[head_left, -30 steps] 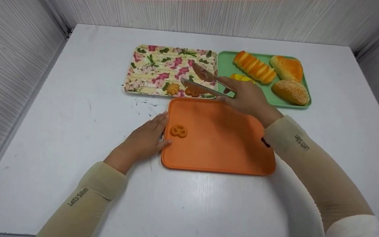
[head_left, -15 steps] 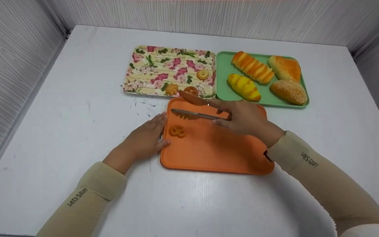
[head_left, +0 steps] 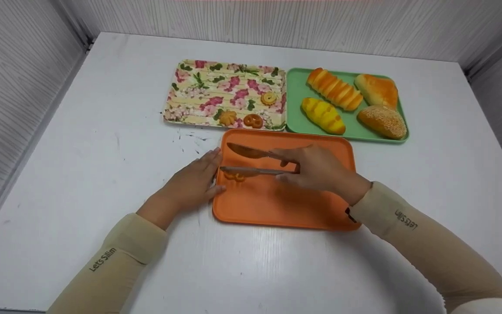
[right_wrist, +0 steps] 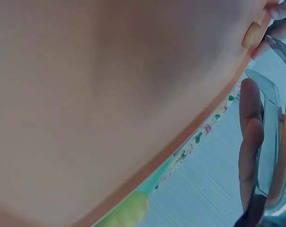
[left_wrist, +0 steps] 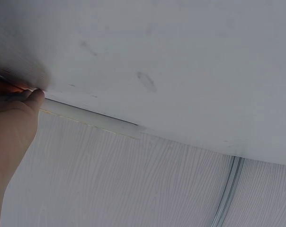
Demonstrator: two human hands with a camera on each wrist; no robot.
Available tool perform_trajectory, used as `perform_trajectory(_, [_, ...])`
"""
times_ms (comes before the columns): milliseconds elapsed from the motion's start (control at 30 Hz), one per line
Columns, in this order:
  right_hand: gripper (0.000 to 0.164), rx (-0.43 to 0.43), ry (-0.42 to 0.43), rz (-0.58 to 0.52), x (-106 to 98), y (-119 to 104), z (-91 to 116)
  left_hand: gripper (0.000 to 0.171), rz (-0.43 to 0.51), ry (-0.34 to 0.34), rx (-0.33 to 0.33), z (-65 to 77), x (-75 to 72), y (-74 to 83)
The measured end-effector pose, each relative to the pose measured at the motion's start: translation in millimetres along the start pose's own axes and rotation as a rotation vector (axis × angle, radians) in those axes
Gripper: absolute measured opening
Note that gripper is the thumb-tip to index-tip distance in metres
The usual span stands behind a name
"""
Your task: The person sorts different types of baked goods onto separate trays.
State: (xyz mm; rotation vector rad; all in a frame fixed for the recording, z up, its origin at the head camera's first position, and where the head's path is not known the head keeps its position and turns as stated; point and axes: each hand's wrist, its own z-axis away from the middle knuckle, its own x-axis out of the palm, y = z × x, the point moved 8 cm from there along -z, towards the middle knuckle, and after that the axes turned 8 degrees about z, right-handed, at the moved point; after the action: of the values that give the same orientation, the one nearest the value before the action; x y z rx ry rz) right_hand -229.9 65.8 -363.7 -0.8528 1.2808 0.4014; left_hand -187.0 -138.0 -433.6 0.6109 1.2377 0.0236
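Observation:
Metal tongs, their arms spread apart, are held by my right hand above the orange tray. The lower arm of the tongs partly covers a pretzel-shaped cookie near the tray's left side. Nothing sits between the tong tips. My left hand rests against the tray's left edge, fingers extended along it and thumb over the rim. In the right wrist view, the tongs lie along my fingers, with the cookie beyond their tips. The left wrist view catches part of my left hand.
Behind stands a floral tray carrying a pretzel cookie, a flower-shaped cookie and a round cookie. A green tray beside it bears several breads. Walls border the white table.
My right hand has brought the spread tongs from over the floral tray down toward the viewer, to the cookie on the orange tray. The round cookie and yellow bread came into view. My left hand stayed put.

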Motion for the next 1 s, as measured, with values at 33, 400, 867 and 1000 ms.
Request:
perform_trajectory(33, [0.057, 0.000, -0.001, 0.006, 0.9, -0.6, -0.1, 0.080, 0.001, 0.002, 0.003, 0.0, -0.3, 0.4])
perform_trajectory(400, [0.055, 0.033, -0.056, 0.068, 11.8, -6.4, -4.5, 0.079, 0.006, 0.004, 0.002, 1.2, -1.6, 1.6])
perform_trajectory(867, [0.053, -0.006, -0.015, 0.114, 13.7, -11.5, -5.4, 0.078, 0.008, 0.006, -0.003, 0.6, 0.2, 0.6])
perform_trajectory(1000, [0.052, -0.013, -0.006, 0.125, 13.2, -11.9, -4.6, 0.077, 0.009, 0.005, 0.002, 0.6, 0.3, 0.6])
